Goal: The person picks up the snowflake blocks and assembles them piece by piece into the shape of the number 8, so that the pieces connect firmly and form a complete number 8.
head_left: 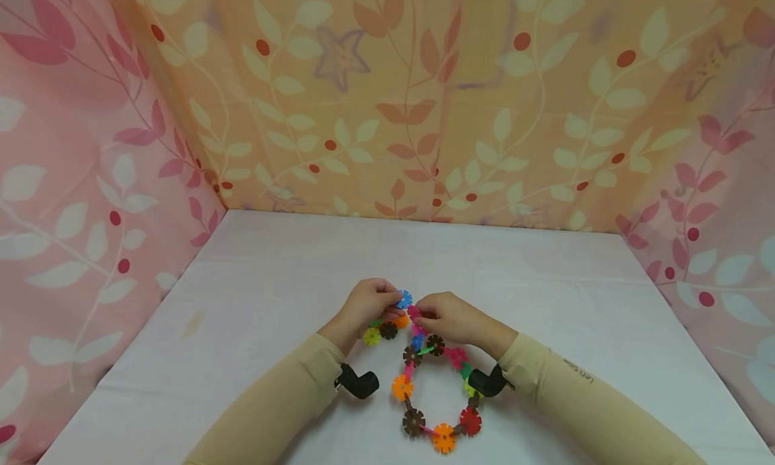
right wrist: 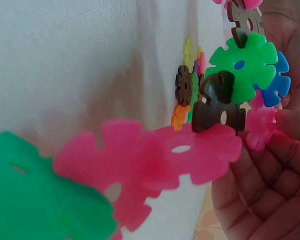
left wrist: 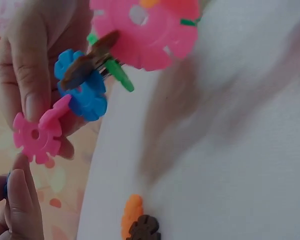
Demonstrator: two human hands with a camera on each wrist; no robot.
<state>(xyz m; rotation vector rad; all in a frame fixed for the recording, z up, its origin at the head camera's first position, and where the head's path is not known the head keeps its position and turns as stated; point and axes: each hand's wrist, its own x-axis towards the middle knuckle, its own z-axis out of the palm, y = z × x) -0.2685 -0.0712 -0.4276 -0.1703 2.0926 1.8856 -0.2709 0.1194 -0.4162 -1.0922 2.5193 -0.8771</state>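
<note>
My left hand (head_left: 371, 302) pinches a blue notched flower-shaped plastic disc (head_left: 405, 299), of which only a thin edge shows between the fingers in the left wrist view. Close on its right, my right hand (head_left: 457, 320) pinches a pink disc (left wrist: 36, 137) at the end of a chain. That end disc slots into another pink one, then a blue one (left wrist: 90, 97). Below the hands, the chain joins a ring of linked discs in several colours, with an orange disc (head_left: 444, 439) at the bottom. The blue disc is right beside the pink end.
Loose discs lie under the left hand: a yellow disc (head_left: 372, 336), a dark brown disc (head_left: 389, 330) and an orange disc (head_left: 399, 322). The white-covered table (head_left: 290, 263) backs onto a floral curtain (head_left: 412, 101). Black wrist mounts (head_left: 358, 382) stick out beneath both sleeves.
</note>
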